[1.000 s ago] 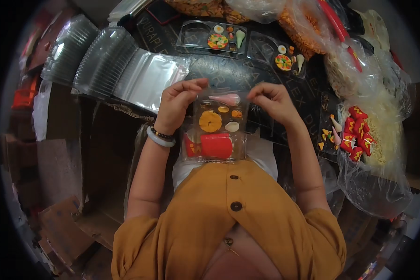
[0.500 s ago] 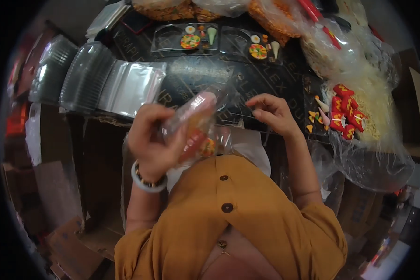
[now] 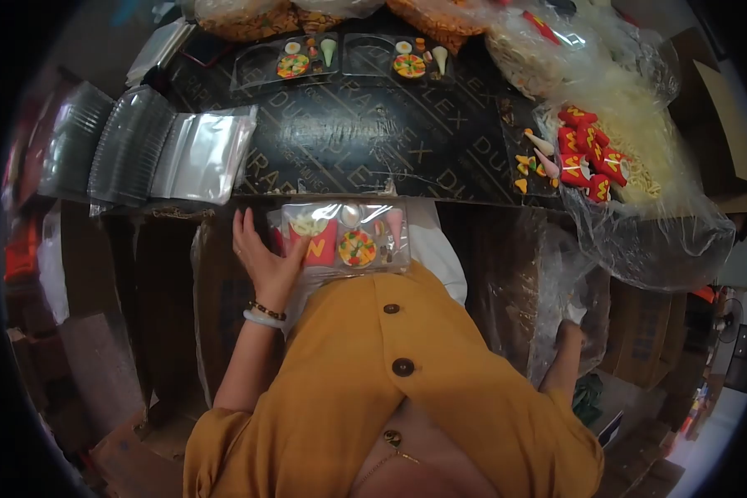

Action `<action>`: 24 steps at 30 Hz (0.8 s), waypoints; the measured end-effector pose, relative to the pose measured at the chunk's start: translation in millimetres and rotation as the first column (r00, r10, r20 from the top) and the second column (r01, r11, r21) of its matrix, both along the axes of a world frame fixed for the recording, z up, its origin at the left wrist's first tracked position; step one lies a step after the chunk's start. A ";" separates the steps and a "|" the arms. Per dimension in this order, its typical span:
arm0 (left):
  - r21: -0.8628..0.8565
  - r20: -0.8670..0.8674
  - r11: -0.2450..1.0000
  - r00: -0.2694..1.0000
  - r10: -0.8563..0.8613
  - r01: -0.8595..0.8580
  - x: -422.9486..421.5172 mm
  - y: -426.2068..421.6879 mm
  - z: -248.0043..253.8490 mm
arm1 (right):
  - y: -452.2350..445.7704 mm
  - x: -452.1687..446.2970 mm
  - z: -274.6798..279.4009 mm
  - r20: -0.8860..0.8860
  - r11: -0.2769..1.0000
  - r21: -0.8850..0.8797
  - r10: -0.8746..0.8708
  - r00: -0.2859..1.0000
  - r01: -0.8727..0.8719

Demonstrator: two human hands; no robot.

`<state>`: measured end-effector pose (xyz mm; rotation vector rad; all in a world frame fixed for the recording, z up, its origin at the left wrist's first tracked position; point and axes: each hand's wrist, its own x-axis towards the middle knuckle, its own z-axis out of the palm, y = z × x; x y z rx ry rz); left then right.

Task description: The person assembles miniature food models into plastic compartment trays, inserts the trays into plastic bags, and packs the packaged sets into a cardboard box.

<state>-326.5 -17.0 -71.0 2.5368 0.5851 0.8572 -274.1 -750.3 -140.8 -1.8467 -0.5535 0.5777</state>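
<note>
A clear plastic pack point(image 3: 338, 270) of miniature toy food rests at my lap, below the table's front edge. Inside are a red fries carton point(image 3: 322, 251), a round pizza point(image 3: 358, 248), a white egg point(image 3: 351, 217) and a pink cone point(image 3: 395, 226). My left hand point(image 3: 266, 261) is open at the pack's left side, fingers stretched up and thumb lying over the fries carton. Low on the right, my right hand point(image 3: 569, 334) reaches down at a clear plastic bag point(image 3: 548, 286) under the table edge; its fingers are hidden.
On the black table point(image 3: 324, 149) are stacked clear trays point(image 3: 129, 149), flat clear bags point(image 3: 203, 153) and two filled trays, one left point(image 3: 249, 66), one right point(image 3: 365, 58). Red fries cartons point(image 3: 589, 149) lie on a bag of pale pieces point(image 3: 639, 166). Bags of orange pieces point(image 3: 249, 21) line the back.
The pack, tilted up in my left hand before, now lies level at my lap with the left fingers spread. My right hand has moved from the table edge down to the lower right.
</note>
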 end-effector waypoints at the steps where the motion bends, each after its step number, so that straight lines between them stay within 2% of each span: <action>1: -0.125 -0.054 0.981 0.989 0.141 -0.147 -1.2 5.4 -16.1 | -33.6 14.6 -29.0 0.037 0.996 -0.074 0.058 0.998 -0.055; 2: -0.620 -0.168 0.769 0.984 0.062 -0.154 -2.1 5.9 -17.6 | 50.4 15.4 -14.6 0.045 0.995 -0.065 0.074 0.996 -0.071; 3: -0.662 -0.134 0.741 0.991 0.030 -0.112 0.3 1.6 -16.4 | 97.9 25.5 20.9 -0.220 0.711 -0.702 -0.276 0.936 0.044; 4: -0.702 -0.100 0.709 0.995 -0.005 -0.067 4.3 -6.0 -14.2 | 139.6 50.5 58.9 -0.157 0.085 -0.987 -0.664 0.731 -0.135; 6: -0.725 -0.044 0.688 0.998 -0.051 0.003 14.1 -12.5 -22.1 | 184.9 91.7 103.7 -0.105 0.166 -0.986 -0.580 0.808 -0.010; 7: -0.721 -0.011 0.692 0.997 -0.071 0.041 17.2 -12.3 -37.3 | 219.6 110.1 132.9 -0.028 0.351 -0.928 -0.391 0.920 0.121; 8: -0.691 -0.043 0.723 0.997 -0.063 0.016 18.9 -13.2 -38.5 | 263.4 124.1 164.9 0.095 0.543 -0.817 -0.203 0.975 0.193; 9: -0.688 -0.047 0.726 0.997 -0.054 0.007 17.3 -12.5 -37.1 | 317.9 135.3 198.2 0.210 0.715 -0.653 -0.149 0.966 0.252; 10: -0.694 -0.054 0.720 0.997 -0.061 0.006 15.2 -11.9 -34.5 | 361.6 144.8 210.2 0.352 0.868 -0.396 -0.157 0.923 0.299; 11: -0.701 -0.057 0.713 0.996 -0.067 0.007 14.9 -10.6 -31.1 | 391.7 167.5 208.4 0.431 0.917 -0.317 -0.089 0.898 0.243; 12: -0.699 -0.055 0.715 0.997 -0.054 0.001 14.0 -5.5 -19.1 | 426.3 191.2 209.1 0.616 0.963 -0.251 0.082 0.784 0.096; 14: -0.324 -0.268 0.942 0.946 -0.182 0.090 8.5 9.7 28.8 | 488.2 242.2 197.6 0.746 0.964 -0.263 0.220 0.628 -0.024; 15: -0.455 -0.176 0.887 0.967 -0.182 0.085 10.2 17.8 56.4 | 516.7 268.6 183.8 0.779 0.954 -0.293 0.277 0.563 -0.064; 16: -0.571 -0.087 0.817 0.984 -0.158 0.080 13.9 30.3 83.6 | 539.4 292.0 170.7 0.783 0.924 -0.382 0.340 0.521 -0.029; 17: -0.524 -0.028 0.851 0.998 -0.060 0.037 18.4 47.5 103.5 | 560.6 313.8 159.0 0.782 0.888 -0.459 0.403 0.476 0.003; 19: -0.148 0.157 0.988 0.986 0.056 -0.033 24.9 102.6 128.9 | 592.4 341.1 150.3 0.660 0.791 -0.611 0.502 0.559 0.010; 20: 0.070 0.176 0.986 0.975 0.136 -0.150 28.5 133.1 140.0 | 602.8 348.9 151.0 0.613 0.746 -0.665 0.520 0.594 0.033; 21: 0.281 0.207 0.926 0.958 0.199 -0.253 31.9 165.1 148.6 | 607.2 363.0 138.6 0.579 0.734 -0.679 0.522 0.626 0.017; 22: 0.329 0.185 0.891 0.946 0.266 -0.314 32.3 202.5 147.2 | 613.6 362.2 139.6 0.582 0.741 -0.672 0.530 0.616 -0.003; 24: 0.378 0.166 0.847 0.928 0.334 -0.372 34.1 255.1 146.1 | 606.2 346.9 150.2 0.527 0.668 -0.744 0.573 0.628 0.014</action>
